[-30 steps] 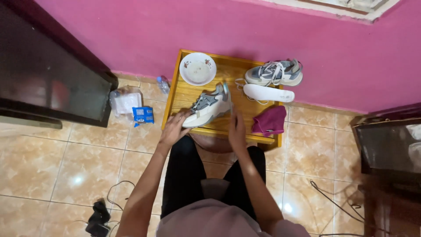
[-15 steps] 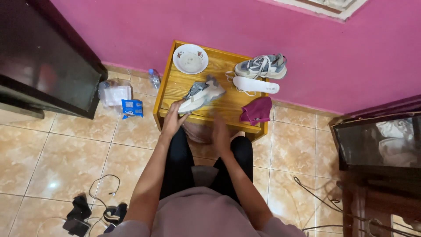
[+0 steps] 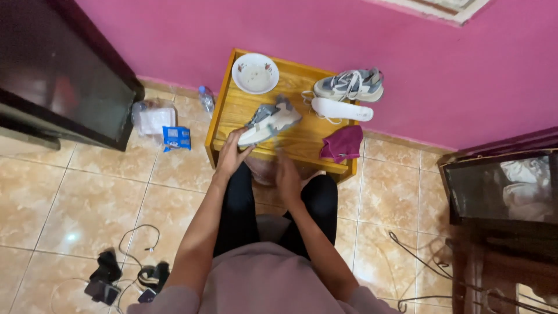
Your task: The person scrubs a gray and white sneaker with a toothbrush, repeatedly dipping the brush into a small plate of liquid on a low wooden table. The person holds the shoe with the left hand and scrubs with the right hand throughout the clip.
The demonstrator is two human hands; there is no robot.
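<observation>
While tilted on the wooden table (image 3: 232, 110), grey-and-cream sneaker (image 3: 269, 120) clasped at its toe by left hand (image 3: 231, 156); right hand (image 3: 288, 174) blurred, grip unclear.

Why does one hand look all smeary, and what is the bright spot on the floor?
In the head view, the right hand is motion-blurred, while the left hand on the grey shoe is sharper; the bright spot is glare from a light on the glossy floor tiles; the dark cabinet is dim.
</observation>
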